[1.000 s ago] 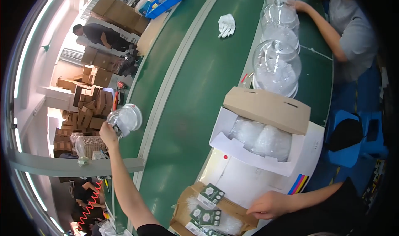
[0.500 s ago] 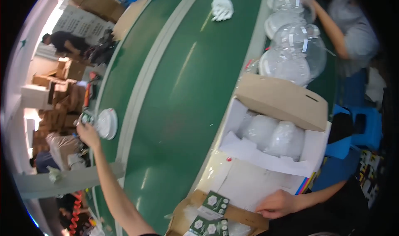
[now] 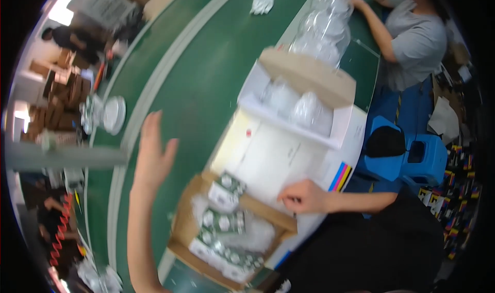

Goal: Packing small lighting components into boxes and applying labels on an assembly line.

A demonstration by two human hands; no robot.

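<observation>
My left hand [image 3: 153, 151] is raised over the green conveyor belt [image 3: 201, 87], thumb spread from the fingers, with nothing in it. Left of it, a round white part [image 3: 114, 114] rests on the far belt lane beside clear, shiny pieces. My right hand [image 3: 303, 196] is curled closed above a flat white board [image 3: 268, 154] near its striped edge; anything inside the fingers is hidden. Between my arms stands an open brown carton [image 3: 179, 236] with green-and-white small boxes [image 3: 223, 222] and clear plastic bags. Beyond the board, an open white box [image 3: 337, 130] holds two wrapped white domed items [image 3: 311, 110].
Clear plastic domed shells [image 3: 322, 30] line the belt's right side, where a co-worker's arm [image 3: 379, 30] reaches in. A white glove [image 3: 262, 3] lies far up the belt. Blue plastic stools [image 3: 384, 154] stand at right. A grey beam [image 3: 67, 156] crosses at left.
My left hand has come away from the items beside the round white part and moved right, opening. The view has turned, showing more of the brown carton. My right hand stays closed.
</observation>
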